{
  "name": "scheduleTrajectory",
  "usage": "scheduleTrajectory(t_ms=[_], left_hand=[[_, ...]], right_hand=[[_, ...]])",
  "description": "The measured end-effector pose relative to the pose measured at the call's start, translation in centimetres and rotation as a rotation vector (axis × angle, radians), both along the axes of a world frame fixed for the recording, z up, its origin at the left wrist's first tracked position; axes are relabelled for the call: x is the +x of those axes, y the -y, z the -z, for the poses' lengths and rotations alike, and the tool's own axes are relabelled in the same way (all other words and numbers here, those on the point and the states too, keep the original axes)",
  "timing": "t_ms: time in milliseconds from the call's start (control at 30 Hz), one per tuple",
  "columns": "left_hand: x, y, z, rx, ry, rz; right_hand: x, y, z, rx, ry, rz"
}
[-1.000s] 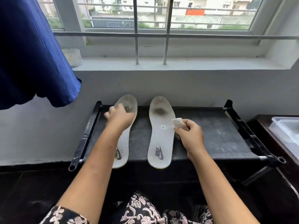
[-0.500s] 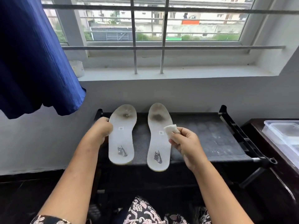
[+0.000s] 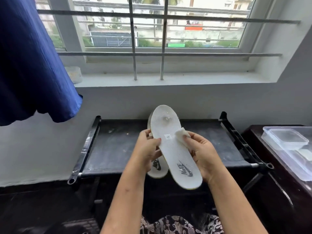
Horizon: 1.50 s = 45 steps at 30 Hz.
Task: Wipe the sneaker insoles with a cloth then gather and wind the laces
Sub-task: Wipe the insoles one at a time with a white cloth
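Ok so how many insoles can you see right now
2. One insole is lifted between both hands, a white cloth against its right edge. The second insole lies on the black rack, mostly hidden behind the first.

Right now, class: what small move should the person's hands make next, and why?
Probably draw the folded cloth in the right hand up the raised insole toward the smudge near its far end, while the left hand steadies its edge.
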<state>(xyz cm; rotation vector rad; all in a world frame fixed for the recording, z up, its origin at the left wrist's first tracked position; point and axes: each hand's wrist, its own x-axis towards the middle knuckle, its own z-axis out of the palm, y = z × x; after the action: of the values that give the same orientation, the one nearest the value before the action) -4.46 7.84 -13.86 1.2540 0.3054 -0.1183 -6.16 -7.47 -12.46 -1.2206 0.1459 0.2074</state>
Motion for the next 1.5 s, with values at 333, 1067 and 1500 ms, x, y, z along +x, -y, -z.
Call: scheduleTrajectory(t_ms=[333, 1067, 1500], left_hand=[[1.8, 0.9, 2.3, -0.391, 0.028, 0.101], [2.4, 3.0, 4.0, -0.841, 0.034, 0.216], [2.4, 4.2, 3.8, -0.859, 0.03, 0.284]], right_hand=[[-0.9, 2.8, 0.4, -0.164, -0.035, -0.089], [5.8, -2.3, 2.0, -1.423, 1.04, 0.049], [8.7, -1.2, 0.8, -1.437, 1.023, 0.083]])
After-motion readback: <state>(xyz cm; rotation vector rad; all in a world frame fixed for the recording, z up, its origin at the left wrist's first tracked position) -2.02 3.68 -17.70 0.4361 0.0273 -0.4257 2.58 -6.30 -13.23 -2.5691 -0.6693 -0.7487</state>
